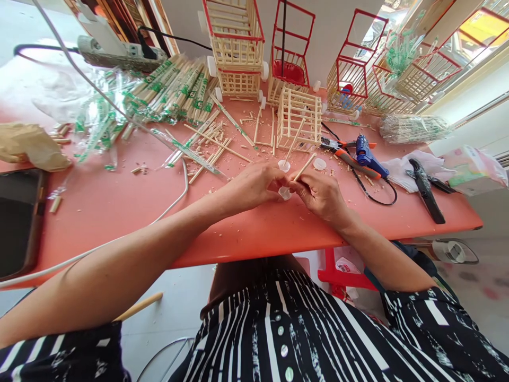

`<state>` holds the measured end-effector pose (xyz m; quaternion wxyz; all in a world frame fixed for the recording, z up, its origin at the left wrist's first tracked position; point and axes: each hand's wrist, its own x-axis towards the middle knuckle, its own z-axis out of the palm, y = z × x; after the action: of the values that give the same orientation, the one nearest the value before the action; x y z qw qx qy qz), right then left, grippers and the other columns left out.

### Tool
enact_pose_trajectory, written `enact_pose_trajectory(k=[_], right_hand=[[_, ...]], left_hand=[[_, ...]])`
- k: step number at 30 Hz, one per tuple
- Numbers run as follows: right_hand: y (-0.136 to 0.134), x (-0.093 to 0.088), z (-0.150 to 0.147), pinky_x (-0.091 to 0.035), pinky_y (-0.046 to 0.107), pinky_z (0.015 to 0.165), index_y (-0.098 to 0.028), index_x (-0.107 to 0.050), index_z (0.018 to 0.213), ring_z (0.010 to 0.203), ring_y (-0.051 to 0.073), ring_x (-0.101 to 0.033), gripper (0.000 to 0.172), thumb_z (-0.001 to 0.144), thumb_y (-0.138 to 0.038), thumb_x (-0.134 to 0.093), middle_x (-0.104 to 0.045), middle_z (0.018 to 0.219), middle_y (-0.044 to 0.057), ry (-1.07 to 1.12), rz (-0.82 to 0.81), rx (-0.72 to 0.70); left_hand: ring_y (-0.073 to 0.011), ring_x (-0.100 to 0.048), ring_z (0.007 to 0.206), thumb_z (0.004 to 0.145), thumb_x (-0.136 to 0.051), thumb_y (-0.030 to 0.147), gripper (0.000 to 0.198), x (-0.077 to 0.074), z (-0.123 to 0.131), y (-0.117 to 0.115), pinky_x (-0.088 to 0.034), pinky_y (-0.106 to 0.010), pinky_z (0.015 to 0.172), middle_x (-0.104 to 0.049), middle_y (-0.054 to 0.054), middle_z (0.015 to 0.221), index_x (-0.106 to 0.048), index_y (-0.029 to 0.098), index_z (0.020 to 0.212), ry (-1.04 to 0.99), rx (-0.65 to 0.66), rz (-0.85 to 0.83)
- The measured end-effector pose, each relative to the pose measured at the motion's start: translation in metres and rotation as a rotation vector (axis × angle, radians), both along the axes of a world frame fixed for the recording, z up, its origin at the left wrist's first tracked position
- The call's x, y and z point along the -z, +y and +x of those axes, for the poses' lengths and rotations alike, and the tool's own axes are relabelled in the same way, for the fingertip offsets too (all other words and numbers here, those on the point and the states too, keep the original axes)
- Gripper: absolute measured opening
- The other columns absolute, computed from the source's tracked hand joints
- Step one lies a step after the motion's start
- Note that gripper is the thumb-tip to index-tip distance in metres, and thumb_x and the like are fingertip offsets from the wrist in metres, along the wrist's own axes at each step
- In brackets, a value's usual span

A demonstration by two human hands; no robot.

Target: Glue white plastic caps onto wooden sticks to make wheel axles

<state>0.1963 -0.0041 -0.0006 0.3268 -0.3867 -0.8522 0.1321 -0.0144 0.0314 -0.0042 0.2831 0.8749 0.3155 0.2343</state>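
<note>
My left hand (262,183) has its fingers closed on a small clear plastic cap (284,194), just above the table's front part. A short wooden stick (305,166) is pinched between the thumb and fingers of my right hand (321,195), its lower end close to that cap. Whether the stick touches the cap, I cannot tell. Just beyond my fingers is a second clear cap (283,165), with another wooden stick (295,140) slanting up from it. A third cap (319,164) lies to the right. Behind them stands a small basket frame built of sticks (296,119).
On the red table (131,199), wrapped chopsticks (175,87) are piled at back left, with a phone (19,223) nearer. Stick trolleys with red trim (238,48) line the back. A blue glue gun (369,153) and orange-handled pliers (350,159) lie right. A white cable (175,199) crosses left.
</note>
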Motion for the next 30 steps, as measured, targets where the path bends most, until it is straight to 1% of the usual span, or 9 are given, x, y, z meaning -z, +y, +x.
enact_pose_trajectory(k=[3, 8, 14, 21, 30], right_hand=[[-0.0001, 0.0002, 0.0005, -0.05, 0.028, 0.076, -0.019, -0.071, 0.094, 0.08, 0.018, -0.068, 0.036, 0.105, -0.047, -0.052, -0.076, 0.091, 0.006, -0.019, 0.001, 0.01], [0.0002, 0.0016, 0.0002, -0.051, 0.027, 0.076, -0.019, -0.07, 0.094, 0.08, 0.017, -0.069, 0.033, 0.106, -0.044, -0.052, -0.075, 0.088, 0.005, -0.019, 0.044, -0.003], [-0.0003, 0.0006, -0.0005, -0.05, 0.026, 0.073, -0.019, -0.069, 0.094, 0.077, 0.016, -0.068, 0.028, 0.105, -0.04, -0.055, -0.075, 0.088, 0.005, -0.014, 0.082, -0.023], [0.0002, -0.0008, -0.0002, -0.049, 0.026, 0.072, -0.018, -0.068, 0.094, 0.078, 0.016, -0.068, 0.025, 0.105, -0.037, -0.056, -0.075, 0.089, 0.005, -0.024, 0.108, -0.031], [0.0007, 0.0015, 0.0002, -0.05, 0.027, 0.073, -0.019, -0.069, 0.094, 0.078, 0.017, -0.068, 0.027, 0.105, -0.04, -0.056, -0.075, 0.088, 0.005, -0.03, 0.067, -0.01]], left_hand=[[-0.0177, -0.061, 0.079, 0.079, -0.072, 0.024, 0.011, -0.0015, 0.0005, -0.0009, -0.038, -0.027, 0.071, -0.07, -0.002, 0.082, -0.076, 0.018, 0.087, -0.012, -0.011, -0.009], [-0.0175, -0.059, 0.079, 0.079, -0.072, 0.024, 0.011, -0.0026, 0.0012, -0.0016, -0.036, -0.028, 0.07, -0.067, -0.001, 0.079, -0.075, 0.017, 0.086, -0.002, -0.019, -0.041], [-0.0185, -0.059, 0.082, 0.08, -0.072, 0.025, 0.011, -0.0032, 0.0014, -0.0017, -0.036, -0.029, 0.074, -0.069, -0.002, 0.082, -0.073, 0.016, 0.086, 0.016, -0.016, -0.051], [-0.0189, -0.059, 0.084, 0.08, -0.072, 0.026, 0.013, -0.0028, 0.0014, -0.0017, -0.036, -0.029, 0.074, -0.069, -0.003, 0.084, -0.073, 0.016, 0.088, 0.025, -0.024, -0.065], [-0.0188, -0.06, 0.082, 0.08, -0.072, 0.026, 0.013, -0.0013, 0.0016, -0.0004, -0.036, -0.028, 0.073, -0.069, -0.002, 0.082, -0.073, 0.016, 0.087, 0.03, -0.027, -0.058]])
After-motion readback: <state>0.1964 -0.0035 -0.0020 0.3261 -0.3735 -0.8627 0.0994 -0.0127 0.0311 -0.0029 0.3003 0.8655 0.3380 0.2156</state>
